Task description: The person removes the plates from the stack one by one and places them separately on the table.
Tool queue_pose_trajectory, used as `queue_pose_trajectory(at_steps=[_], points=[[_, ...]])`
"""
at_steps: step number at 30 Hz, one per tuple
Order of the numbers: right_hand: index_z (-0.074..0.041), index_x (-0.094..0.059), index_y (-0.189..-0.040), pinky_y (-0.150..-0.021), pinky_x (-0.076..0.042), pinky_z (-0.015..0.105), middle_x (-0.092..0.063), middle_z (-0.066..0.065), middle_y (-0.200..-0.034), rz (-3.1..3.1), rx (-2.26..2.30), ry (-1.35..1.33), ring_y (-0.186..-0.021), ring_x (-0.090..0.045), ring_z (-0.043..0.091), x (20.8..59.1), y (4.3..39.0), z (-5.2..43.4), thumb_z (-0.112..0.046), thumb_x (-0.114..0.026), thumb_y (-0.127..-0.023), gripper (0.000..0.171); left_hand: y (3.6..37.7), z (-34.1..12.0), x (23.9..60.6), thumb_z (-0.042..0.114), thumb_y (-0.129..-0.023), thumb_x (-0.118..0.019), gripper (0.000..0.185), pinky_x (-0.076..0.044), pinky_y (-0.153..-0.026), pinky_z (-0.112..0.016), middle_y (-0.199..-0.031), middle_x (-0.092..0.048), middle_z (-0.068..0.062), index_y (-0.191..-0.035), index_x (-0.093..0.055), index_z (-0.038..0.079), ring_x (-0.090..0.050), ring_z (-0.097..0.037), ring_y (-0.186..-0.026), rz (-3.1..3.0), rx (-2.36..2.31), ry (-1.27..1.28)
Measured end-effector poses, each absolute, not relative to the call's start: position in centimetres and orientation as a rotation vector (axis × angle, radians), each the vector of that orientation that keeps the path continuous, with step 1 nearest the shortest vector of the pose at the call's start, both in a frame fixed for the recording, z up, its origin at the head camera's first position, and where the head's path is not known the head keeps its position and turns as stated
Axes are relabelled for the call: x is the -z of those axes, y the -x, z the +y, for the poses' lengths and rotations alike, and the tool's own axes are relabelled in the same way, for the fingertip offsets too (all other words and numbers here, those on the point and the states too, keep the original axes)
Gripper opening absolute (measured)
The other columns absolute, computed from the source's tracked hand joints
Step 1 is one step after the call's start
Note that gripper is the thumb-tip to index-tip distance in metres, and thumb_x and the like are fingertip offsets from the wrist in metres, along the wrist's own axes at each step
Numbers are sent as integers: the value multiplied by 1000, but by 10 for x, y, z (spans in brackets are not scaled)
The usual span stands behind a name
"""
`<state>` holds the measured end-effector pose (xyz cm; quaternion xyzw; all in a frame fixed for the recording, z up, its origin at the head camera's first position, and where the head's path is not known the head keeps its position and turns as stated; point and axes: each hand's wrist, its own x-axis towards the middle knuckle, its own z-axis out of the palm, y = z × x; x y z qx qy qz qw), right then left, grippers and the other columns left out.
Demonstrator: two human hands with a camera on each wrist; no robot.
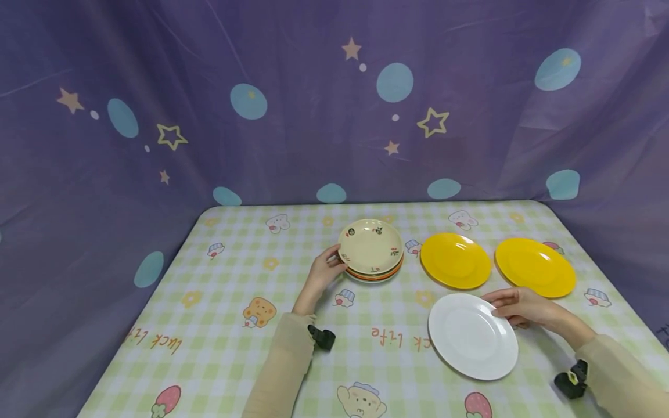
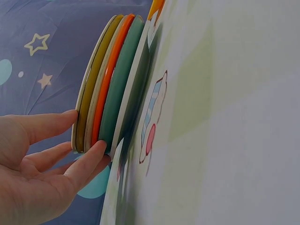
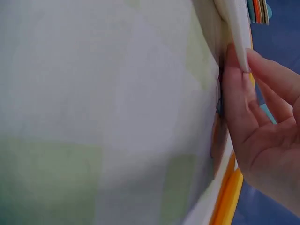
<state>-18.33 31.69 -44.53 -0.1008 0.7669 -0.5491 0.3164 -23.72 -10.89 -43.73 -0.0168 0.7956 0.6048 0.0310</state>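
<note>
Your left hand fingers pinch plate stack edge; right hand fingers pinch white plate rim, right of stack; two yellow plates laid out, stack remaining.

The setting is a staged tabletop recording area rather than a working kitchen or dining room. A purple fabric backdrop printed with stars and blue dots closes off the scene from 9 o'clock through 12 o'clock to 3 o'clock — no walls, furniture or appliances show. The table carries a home-style checked oilcloth with cartoon bears, strawberries and cupcakes, and only tableware lies on it — a stack of plates at 12 o'clock and yellow plates at 2 o'clock.
</note>
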Motion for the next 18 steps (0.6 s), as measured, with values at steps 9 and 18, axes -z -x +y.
queue_pose_trajectory(at_steps=[9,18], points=[[5,-55,-113,-36,-40,22,-61,5,-82,2329,1245,280,-41,-40,11,441,183,310,-21,-64,-80,43,237,-109,438,-4,-78,-60,56,-47,-88,-29,-132,-39,-22,-131,-40,1,-49,-32,-112,2446,-1889,43],[6,-56,-113,-65,-50,21,-63,14,-94,2576,1211,339,-74,-59,10,431,189,293,-20,-62,-82,41,236,-109,438,-5,-78,-60,57,-47,-87,-29,-133,-38,-23,-131,-39,0,-49,-32,-112,2447,-1882,40]])
